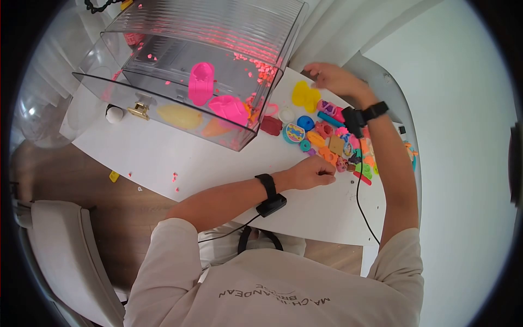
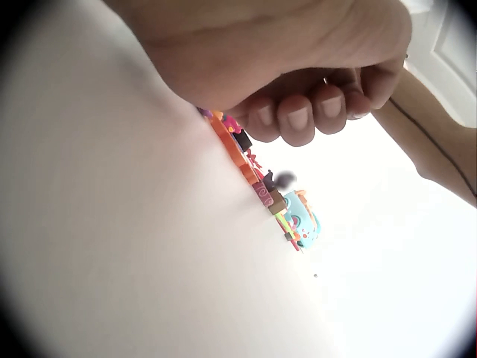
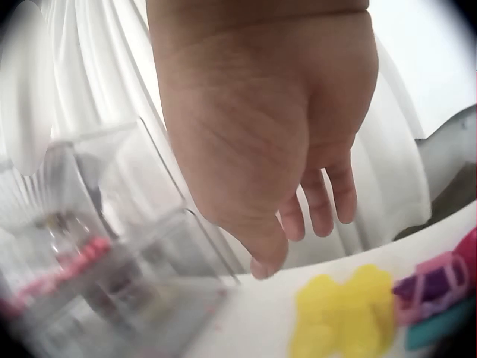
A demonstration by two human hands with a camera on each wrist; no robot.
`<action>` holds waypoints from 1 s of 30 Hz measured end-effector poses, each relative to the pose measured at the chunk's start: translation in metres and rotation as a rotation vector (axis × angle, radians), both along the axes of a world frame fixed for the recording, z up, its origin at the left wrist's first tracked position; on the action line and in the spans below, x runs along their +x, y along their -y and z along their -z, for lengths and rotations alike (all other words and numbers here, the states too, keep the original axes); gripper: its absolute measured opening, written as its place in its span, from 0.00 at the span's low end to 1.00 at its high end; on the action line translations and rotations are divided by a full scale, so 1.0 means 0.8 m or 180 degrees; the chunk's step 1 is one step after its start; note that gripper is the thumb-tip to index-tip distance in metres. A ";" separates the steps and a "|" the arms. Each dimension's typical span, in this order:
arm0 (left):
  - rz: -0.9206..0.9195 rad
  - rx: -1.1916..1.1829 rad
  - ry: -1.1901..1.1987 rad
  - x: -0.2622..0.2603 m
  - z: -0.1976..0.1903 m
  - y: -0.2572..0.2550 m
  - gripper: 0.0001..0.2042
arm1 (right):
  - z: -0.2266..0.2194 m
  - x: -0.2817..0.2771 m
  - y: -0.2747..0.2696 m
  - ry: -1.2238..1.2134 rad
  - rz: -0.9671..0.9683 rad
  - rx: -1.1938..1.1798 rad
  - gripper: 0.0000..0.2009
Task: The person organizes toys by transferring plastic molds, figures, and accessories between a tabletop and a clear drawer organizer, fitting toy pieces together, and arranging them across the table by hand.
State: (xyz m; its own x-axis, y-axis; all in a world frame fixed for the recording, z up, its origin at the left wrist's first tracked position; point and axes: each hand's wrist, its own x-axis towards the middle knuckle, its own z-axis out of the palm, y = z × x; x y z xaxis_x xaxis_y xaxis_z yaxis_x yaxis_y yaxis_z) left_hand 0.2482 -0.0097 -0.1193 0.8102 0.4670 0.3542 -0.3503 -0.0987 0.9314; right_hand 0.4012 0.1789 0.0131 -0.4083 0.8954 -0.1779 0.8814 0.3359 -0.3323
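In the head view my right hand (image 1: 340,82) is over the far edge of the white table (image 1: 136,155), beside a flat yellow shape (image 1: 306,97) with rounded lobes. The right wrist view shows that hand (image 3: 261,142) with fingers extended and nothing in them, above and behind the yellow shape (image 3: 343,313). My left hand (image 1: 311,173) rests at the near side of a cluster of small colourful toys (image 1: 327,144). Its fingers hang loosely curled in the left wrist view, and the hand (image 2: 291,67) holds nothing. A round teal-rimmed tub (image 1: 293,133) lies among the toys.
A large clear plastic box (image 1: 163,90) stands on the left, holding pink molds (image 1: 201,82) and scattered pink bits. A brass-coloured latch (image 1: 139,110) is on its front. Cables hang from both wrist cameras. A chair (image 1: 68,245) stands at lower left; white curtains (image 1: 338,27) hang behind.
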 end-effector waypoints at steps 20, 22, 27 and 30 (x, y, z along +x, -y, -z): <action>-0.0010 -0.0168 -0.0048 0.000 -0.001 -0.003 0.14 | 0.026 -0.002 -0.011 -0.0699 0.0157 -0.1260 0.15; -0.0039 -0.0159 -0.0047 0.001 0.002 -0.002 0.14 | 0.010 0.005 -0.006 -0.0841 0.0128 -0.1005 0.15; -0.0058 -0.0216 0.0024 0.000 -0.002 0.000 0.15 | -0.111 -0.009 0.038 -0.1488 0.0394 0.0249 0.12; -0.0025 -0.0231 0.0060 0.003 0.001 0.001 0.15 | -0.174 -0.051 0.072 -0.2018 0.0138 0.0796 0.14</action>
State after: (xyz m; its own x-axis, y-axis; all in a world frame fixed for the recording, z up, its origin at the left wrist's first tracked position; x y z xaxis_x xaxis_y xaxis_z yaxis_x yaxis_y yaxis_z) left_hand 0.2503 -0.0106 -0.1197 0.7999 0.4982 0.3345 -0.3674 -0.0341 0.9294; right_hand 0.3602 0.1211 0.1522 -0.3281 0.8963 0.2982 0.5563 0.4385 -0.7059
